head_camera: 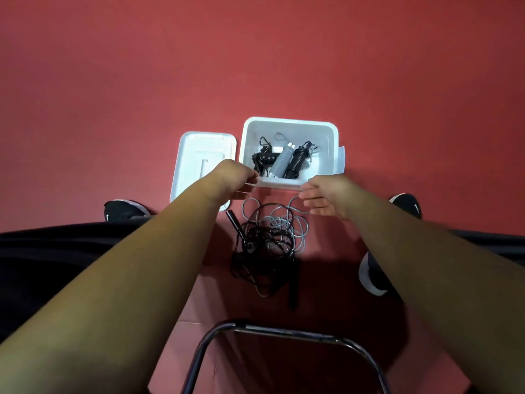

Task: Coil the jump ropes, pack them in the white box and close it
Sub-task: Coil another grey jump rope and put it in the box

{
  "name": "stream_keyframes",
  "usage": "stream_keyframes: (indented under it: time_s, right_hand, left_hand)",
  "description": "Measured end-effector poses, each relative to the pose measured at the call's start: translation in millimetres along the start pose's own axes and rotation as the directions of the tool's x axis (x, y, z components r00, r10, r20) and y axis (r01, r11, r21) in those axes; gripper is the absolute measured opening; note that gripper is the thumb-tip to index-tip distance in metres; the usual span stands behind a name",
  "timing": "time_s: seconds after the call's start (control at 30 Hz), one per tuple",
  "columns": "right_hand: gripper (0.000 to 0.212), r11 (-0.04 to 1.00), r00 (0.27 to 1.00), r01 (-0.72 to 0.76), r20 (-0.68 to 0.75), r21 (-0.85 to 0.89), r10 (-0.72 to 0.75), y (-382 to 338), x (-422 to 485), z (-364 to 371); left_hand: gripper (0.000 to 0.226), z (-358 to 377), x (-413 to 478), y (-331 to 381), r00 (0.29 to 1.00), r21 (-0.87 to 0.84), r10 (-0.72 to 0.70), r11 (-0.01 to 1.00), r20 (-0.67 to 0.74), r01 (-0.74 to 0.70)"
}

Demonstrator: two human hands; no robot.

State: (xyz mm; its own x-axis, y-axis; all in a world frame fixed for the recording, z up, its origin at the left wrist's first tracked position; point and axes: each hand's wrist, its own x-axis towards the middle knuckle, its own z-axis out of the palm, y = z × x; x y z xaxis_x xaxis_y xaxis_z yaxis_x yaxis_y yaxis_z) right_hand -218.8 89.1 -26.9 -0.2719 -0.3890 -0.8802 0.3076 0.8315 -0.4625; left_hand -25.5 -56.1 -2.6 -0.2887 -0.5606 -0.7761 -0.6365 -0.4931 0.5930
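The white box (329,129) sits open on the floor (255,66), coiled jump ropes (284,162) inside. The left hand (237,177) clamps its grip on the near rim; the right hand (326,194) touches it, grip unclear.

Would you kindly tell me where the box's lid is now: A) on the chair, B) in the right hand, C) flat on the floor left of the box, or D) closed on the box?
C: the lid lies flat on the red floor, left of the open white box.
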Motion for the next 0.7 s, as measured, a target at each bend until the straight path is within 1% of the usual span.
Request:
stream_keyframes:
  time_s: [0.1, 0.17, 0.2, 0.23, 0.3, 0.33, 0.37, 0.4, 0.47, 0.5, 0.53, 0.6, 0.7]
  right_hand:
    - [0.028, 0.997, 0.998, -0.053, 0.026, -0.063, 0.055, 22, 6, 4]
    - [0.03, 0.991, 0.994, -0.087, 0.056, -0.104, 0.093, 34, 12, 5]
    - [0.03, 0.987, 0.992, -0.102, 0.067, -0.127, 0.111, 39, 15, 6]
    - [0.03, 0.981, 0.989, -0.117, 0.074, -0.152, 0.13, 44, 19, 7]
    - [0.03, 0.969, 0.984, -0.144, 0.077, -0.199, 0.162, 53, 27, 9]
    - [0.031, 0.964, 0.982, -0.155, 0.075, -0.214, 0.174, 56, 30, 11]
    - [0.03, 0.962, 0.981, -0.163, 0.071, -0.22, 0.183, 58, 34, 12]
    - [0.028, 0.96, 0.98, -0.169, 0.068, -0.224, 0.188, 58, 36, 15]
    - [0.023, 0.962, 0.982, -0.162, 0.064, -0.219, 0.18, 58, 41, 19]
    - [0.022, 0.965, 0.984, -0.153, 0.06, -0.212, 0.169, 57, 42, 22]
    - [0.022, 0.967, 0.986, -0.143, 0.053, -0.212, 0.158, 56, 43, 25]
    - [0.025, 0.963, 0.989, -0.131, 0.04, -0.234, 0.145, 55, 48, 28]
    - [0.029, 0.956, 0.984, -0.151, 0.05, -0.251, 0.169, 60, 54, 32]
  left_hand:
    - [0.015, 7, 7, -24, 0.999, 0.105, -0.037, 0.994, 0.005, 0.036]
    - [0.015, 9, 11, -38, 0.998, 0.226, -0.048, 0.973, 0.04, 0.037]
    - [0.021, 10, 18, -46, 0.997, 0.311, -0.046, 0.95, 0.063, 0.025]
    - [0.031, 11, 22, -52, 0.995, 0.425, -0.056, 0.905, 0.077, 0.018]
    - [0.056, 14, 27, -63, 0.995, 0.628, -0.067, 0.778, 0.069, 0.009]
    - [0.066, 15, 26, -68, 0.997, 0.661, -0.069, 0.75, 0.046, 0.022]
    - [0.071, 17, 25, -71, 0.995, 0.653, -0.095, 0.755, 0.025, 0.056]
    - [0.07, 19, 27, -78, 0.995, 0.643, -0.098, 0.764, 0.024, 0.06]
    - [0.042, 22, 29, -86, 0.986, 0.639, -0.13, 0.768, 0.109, 0.031]
    - [0.035, 22, 32, -91, 0.976, 0.642, -0.163, 0.766, 0.144, 0.033]
    - [0.036, 23, 37, -96, 0.973, 0.642, -0.167, 0.766, 0.161, 0.025]
    - [0.036, 23, 42, -103, 0.972, 0.667, -0.182, 0.744, 0.148, 0.038]
    - [0.037, 26, 48, -110, 0.971, 0.688, -0.207, 0.722, 0.117, 0.071]
